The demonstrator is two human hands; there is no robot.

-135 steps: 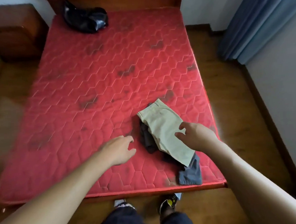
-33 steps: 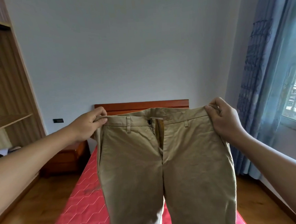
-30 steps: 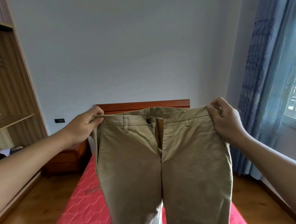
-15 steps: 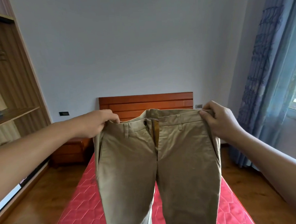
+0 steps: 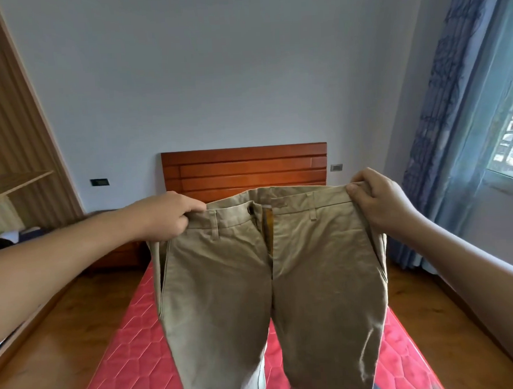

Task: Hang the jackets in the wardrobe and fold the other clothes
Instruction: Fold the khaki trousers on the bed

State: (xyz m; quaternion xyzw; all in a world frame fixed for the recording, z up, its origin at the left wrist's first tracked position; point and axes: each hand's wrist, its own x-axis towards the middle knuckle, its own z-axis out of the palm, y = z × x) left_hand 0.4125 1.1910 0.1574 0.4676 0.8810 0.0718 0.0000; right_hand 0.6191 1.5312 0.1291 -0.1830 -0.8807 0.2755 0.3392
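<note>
Plainly we hold the trousers (image 5: 271, 282) up over the bed (image 5: 124, 365), legs hanging toward 6 o'clock; our left hand (image 5: 167, 217) pinches the waistband (image 5: 294, 203) at 9 o'clock, right hand (image 5: 380, 202) at 3, fingers curled on cloth; soft, light and limp, we judge, so waistband corners suit.

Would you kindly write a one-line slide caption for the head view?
Left hand and right hand hold khaki trousers up by the waistband, fly open, over the red mattress.
</note>
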